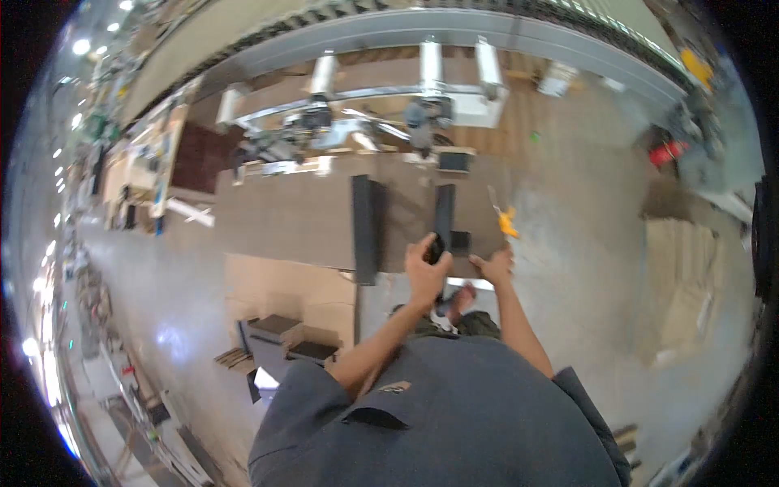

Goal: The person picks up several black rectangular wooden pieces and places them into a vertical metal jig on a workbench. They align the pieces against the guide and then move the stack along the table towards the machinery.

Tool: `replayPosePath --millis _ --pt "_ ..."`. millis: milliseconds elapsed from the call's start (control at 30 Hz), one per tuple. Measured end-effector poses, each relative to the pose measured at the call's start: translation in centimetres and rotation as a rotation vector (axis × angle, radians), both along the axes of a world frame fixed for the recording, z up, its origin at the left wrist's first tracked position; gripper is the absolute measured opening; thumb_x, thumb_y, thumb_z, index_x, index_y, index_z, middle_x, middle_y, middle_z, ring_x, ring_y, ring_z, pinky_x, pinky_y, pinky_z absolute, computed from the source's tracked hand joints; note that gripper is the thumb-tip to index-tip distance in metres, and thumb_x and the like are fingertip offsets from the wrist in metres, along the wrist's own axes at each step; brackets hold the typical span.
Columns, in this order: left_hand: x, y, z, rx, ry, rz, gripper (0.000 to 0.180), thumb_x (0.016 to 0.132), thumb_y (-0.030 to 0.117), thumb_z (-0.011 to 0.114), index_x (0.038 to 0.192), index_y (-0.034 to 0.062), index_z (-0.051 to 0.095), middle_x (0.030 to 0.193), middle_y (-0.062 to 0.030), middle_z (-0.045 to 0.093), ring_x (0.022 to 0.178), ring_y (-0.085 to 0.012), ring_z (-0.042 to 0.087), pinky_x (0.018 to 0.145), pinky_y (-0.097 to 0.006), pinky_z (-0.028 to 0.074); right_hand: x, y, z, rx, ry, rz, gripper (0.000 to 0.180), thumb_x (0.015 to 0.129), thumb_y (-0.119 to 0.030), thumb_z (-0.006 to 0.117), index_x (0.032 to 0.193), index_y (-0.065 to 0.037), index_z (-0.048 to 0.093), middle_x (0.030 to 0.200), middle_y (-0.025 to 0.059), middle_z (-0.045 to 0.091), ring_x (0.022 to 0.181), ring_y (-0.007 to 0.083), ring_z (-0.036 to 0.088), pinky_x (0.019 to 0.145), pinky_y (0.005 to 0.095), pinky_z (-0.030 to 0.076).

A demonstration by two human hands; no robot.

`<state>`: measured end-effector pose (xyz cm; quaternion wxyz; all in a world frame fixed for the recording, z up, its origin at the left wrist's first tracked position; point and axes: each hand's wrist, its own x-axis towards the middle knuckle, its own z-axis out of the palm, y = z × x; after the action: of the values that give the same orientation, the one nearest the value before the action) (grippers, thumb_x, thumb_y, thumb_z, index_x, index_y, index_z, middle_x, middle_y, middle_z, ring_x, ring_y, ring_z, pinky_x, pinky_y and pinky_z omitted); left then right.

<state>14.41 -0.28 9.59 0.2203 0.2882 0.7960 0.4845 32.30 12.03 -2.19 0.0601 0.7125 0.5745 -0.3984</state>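
Two dark strips (pixel 444 213) run up-frame on our board (pixel 300 215); our left hand (pixel 424 269) grasps a black tool (pixel 436 247), our right hand (pixel 495 265) lies flat, released.

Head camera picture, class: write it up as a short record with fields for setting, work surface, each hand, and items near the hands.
Setting: workshop with a grey floor and a long machine behind the bench
Work surface: brown board lying flat
Left hand: closed on a small black object at the board's near edge
Right hand: resting flat on the board's near right corner, holding nothing
Near the hands: two upright dark strips, a small dark square block, a yellow-handled tool
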Motion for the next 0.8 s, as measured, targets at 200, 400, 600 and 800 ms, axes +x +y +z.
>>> replayPosePath --millis 200,400,600,800 --pt "-0.9 6.3 -8.8 0.008 0.318 0.117 0.058 0.089 0.021 0.087 0.142 0.0012 0.073 0.112 -0.0192 0.063 0.108 -0.0394 0.063 0.101 -0.052 0.051 -0.3 0.3 1.7 0.008 0.018 -0.06 0.154 0.065 -0.062 0.103 0.177 -0.007 0.012 0.176 0.026 0.031 0.161 0.0493 0.034 0.127 0.0718 0.029" --pt "-4.2 9.8 -8.3 -0.163 0.498 0.068 0.055 0.087 0.025 0.084 0.138 0.007 0.076 0.114 -0.0207 0.062 0.112 -0.0424 0.06 0.101 -0.055 0.05 0.3 -0.2 0.7 -0.024 -0.001 -0.07 0.155 0.066 -0.062 0.103 0.178 -0.007 0.01 0.177 0.0268 0.029 0.163 0.0491 0.031 0.128 0.0717 0.026" --pt "-5.8 10.6 -8.3 -0.205 0.681 -0.028 0.051 0.097 0.028 0.082 0.144 0.0104 0.073 0.117 -0.02 0.063 0.111 -0.0423 0.061 0.099 -0.057 0.051 -0.1 -0.4 0.6 -0.001 -0.027 -0.051 0.152 0.067 -0.058 0.104 0.177 -0.008 0.011 0.176 0.0268 0.033 0.161 0.0501 0.034 0.126 0.0702 0.034" --pt "-6.7 10.9 -8.0 -0.254 0.668 -0.104 0.049 0.101 0.032 0.078 0.145 0.0123 0.071 0.124 -0.0216 0.064 0.113 -0.0425 0.061 0.101 -0.055 0.049 0.6 0.1 0.7 -0.03 0.035 -0.067 0.156 0.065 -0.061 0.104 0.178 -0.008 0.009 0.18 0.0286 0.024 0.165 0.0507 0.027 0.128 0.0721 0.026"
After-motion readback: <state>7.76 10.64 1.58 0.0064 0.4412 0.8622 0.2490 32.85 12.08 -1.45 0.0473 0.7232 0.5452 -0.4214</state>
